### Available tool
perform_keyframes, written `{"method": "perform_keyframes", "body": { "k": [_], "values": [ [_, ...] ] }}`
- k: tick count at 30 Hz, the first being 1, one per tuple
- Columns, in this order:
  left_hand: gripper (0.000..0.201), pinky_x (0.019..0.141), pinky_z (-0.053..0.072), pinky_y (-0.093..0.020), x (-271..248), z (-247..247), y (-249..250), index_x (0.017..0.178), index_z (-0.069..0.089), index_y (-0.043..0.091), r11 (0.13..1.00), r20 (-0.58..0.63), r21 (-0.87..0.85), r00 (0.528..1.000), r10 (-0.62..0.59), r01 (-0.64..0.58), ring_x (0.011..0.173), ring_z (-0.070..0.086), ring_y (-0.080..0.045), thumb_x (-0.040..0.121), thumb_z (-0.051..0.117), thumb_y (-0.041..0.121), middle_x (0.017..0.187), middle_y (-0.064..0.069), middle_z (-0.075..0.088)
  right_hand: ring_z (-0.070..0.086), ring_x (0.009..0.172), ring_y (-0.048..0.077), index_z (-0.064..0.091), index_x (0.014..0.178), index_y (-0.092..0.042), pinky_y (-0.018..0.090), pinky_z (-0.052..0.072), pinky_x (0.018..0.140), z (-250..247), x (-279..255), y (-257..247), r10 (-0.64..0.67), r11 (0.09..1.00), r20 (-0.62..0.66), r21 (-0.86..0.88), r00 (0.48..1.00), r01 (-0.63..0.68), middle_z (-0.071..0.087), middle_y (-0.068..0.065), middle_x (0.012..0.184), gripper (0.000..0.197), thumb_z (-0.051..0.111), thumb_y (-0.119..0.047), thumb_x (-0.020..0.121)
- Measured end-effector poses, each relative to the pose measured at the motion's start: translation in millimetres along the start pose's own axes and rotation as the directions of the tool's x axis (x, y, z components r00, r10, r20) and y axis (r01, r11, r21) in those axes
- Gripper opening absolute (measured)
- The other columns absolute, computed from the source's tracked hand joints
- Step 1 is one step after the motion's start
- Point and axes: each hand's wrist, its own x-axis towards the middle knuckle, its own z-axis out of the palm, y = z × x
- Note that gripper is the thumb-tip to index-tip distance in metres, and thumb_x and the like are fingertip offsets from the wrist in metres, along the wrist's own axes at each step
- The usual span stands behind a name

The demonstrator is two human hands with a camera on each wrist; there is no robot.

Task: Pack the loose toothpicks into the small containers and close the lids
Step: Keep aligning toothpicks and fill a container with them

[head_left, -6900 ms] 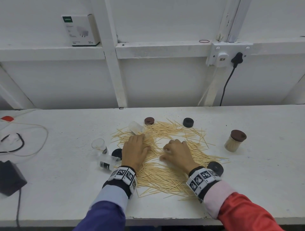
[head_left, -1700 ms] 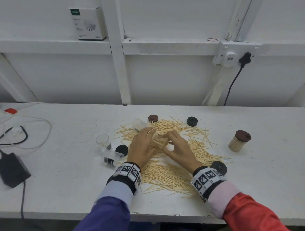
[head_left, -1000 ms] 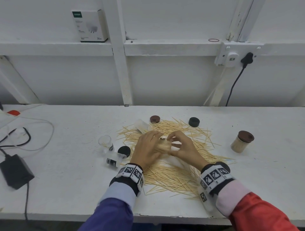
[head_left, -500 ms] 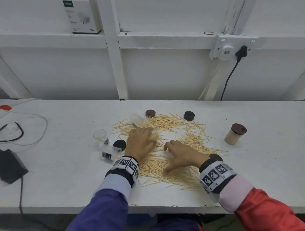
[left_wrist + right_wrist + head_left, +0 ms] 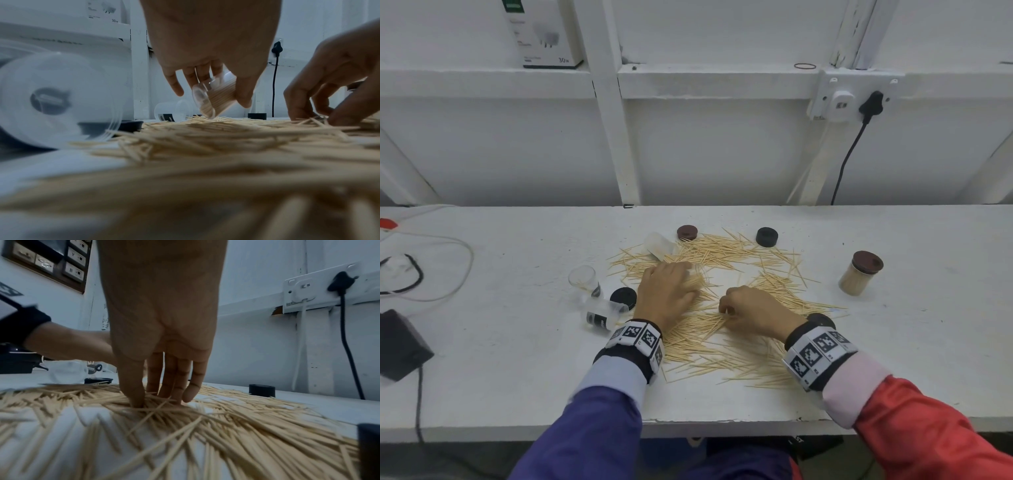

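Loose toothpicks (image 5: 722, 342) lie in a wide pile on the white bench (image 5: 517, 359). My left hand (image 5: 681, 279) sits at the pile's far left. In the left wrist view it grips a clear container (image 5: 220, 95), tilted and partly filled with toothpicks, just above the pile. My right hand (image 5: 726, 308) reaches down into the middle of the pile, where its thumb and fingertips (image 5: 135, 400) pinch a small bunch of toothpicks. A filled container (image 5: 861, 277) with a brown lid stands at the right.
An upright empty container (image 5: 583, 279), a lying one (image 5: 602, 313) and a black lid (image 5: 624, 297) sit left of my left hand. Another lying container (image 5: 659, 245), a brown lid (image 5: 687, 232) and a black lid (image 5: 767, 237) are behind the pile. Cables and a black adapter (image 5: 400, 342) lie far left.
A second ago both hands met at the container above the pile. The right hand has since dropped onto the pile and closed its fingers on toothpicks. The left hand still holds the container.
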Motion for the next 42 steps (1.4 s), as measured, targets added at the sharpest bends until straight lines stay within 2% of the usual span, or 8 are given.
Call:
{"method": "perform_keyframes", "body": {
  "k": [10,16,20,23,27,34,38,42],
  "values": [
    [0.053,0.104,0.025,-0.035,-1.5,-4.1,4.3,0.135,0.049,0.02,0.999,0.011,-0.029,0.999,-0.038,0.038,0.124,0.045,-0.02,0.089,0.061,0.044,0.129,0.001,0.058,0.06,0.083,0.026,0.065,0.096,-0.007,0.03,0.037,0.061,2.2,12.3,2.3,0.03,0.978,-0.076,-0.205,0.997,-0.045,0.063,0.007,0.097,0.02,0.047,-0.011,0.089],
    [0.054,0.105,0.026,-0.036,-2.5,-4.8,5.6,0.136,0.048,0.02,0.999,0.017,-0.022,0.999,-0.042,0.042,0.125,0.044,-0.02,0.089,0.061,0.044,0.13,0.001,0.057,0.058,0.083,0.028,0.06,0.095,-0.004,0.031,0.034,0.062,-0.5,17.7,3.9,0.068,0.974,-0.091,-0.209,0.994,-0.086,0.059,0.009,0.093,0.018,0.044,-0.013,0.094],
    [0.054,0.105,0.027,-0.037,-1.4,-3.4,6.4,0.136,0.049,0.021,0.998,0.013,-0.015,0.998,-0.054,0.054,0.125,0.045,-0.02,0.089,0.061,0.045,0.129,0.001,0.057,0.052,0.073,0.024,0.053,0.081,-0.01,0.028,0.029,0.053,-4.2,19.5,11.8,0.121,0.982,-0.127,-0.131,0.984,-0.138,0.052,0.004,0.081,0.018,0.045,-0.013,0.096],
    [0.052,0.104,0.028,-0.037,-0.7,-2.3,5.2,0.135,0.048,0.023,0.997,-0.001,-0.001,0.997,-0.075,0.075,0.125,0.045,-0.02,0.09,0.06,0.044,0.129,0.002,0.057,0.055,0.072,0.022,0.061,0.085,-0.011,0.025,0.027,0.049,-8.7,19.4,16.8,0.145,0.984,-0.161,-0.08,0.976,-0.159,0.061,0.003,0.083,0.02,0.048,-0.021,0.098],
    [0.05,0.101,0.03,-0.039,-0.6,-2.8,3.0,0.136,0.046,0.022,0.994,-0.029,0.004,0.994,-0.109,0.109,0.124,0.045,-0.021,0.091,0.056,0.041,0.131,0.001,0.056,0.062,0.076,0.021,0.062,0.083,-0.017,0.027,0.038,0.056,-16.3,21.9,22.9,0.177,0.984,-0.147,0.011,0.973,-0.177,0.069,0.0,0.087,0.017,0.053,-0.023,0.096],
    [0.05,0.101,0.029,-0.038,-0.6,-2.4,1.0,0.139,0.043,0.021,0.993,-0.01,0.027,0.993,-0.116,0.116,0.125,0.043,-0.022,0.093,0.054,0.039,0.133,0.0,0.053,0.057,0.058,0.005,0.06,0.073,-0.013,0.028,0.048,0.061,-37.8,20.6,28.9,0.186,0.969,-0.169,0.195,0.968,-0.153,0.069,-0.001,0.076,0.025,0.054,-0.018,0.097],
    [0.049,0.102,0.029,-0.037,-1.2,-1.0,1.1,0.137,0.045,0.022,0.996,-0.013,0.0,0.996,-0.089,0.089,0.124,0.044,-0.019,0.092,0.056,0.039,0.13,0.002,0.054,0.065,0.061,0.013,0.062,0.074,-0.011,0.031,0.052,0.062,-44.1,23.5,31.1,0.177,0.963,-0.17,0.231,0.969,-0.135,0.069,-0.002,0.075,0.025,0.055,-0.018,0.097],
    [0.049,0.103,0.029,-0.037,-0.8,0.0,1.6,0.136,0.045,0.023,0.997,-0.008,-0.016,0.997,-0.073,0.073,0.123,0.044,-0.019,0.092,0.057,0.04,0.128,0.003,0.055,0.063,0.066,0.015,0.064,0.078,-0.007,0.032,0.05,0.063,-44.5,28.2,26.0,0.155,0.982,-0.184,0.133,0.971,-0.132,0.07,0.001,0.078,0.023,0.053,-0.016,0.096]
  ]
}}
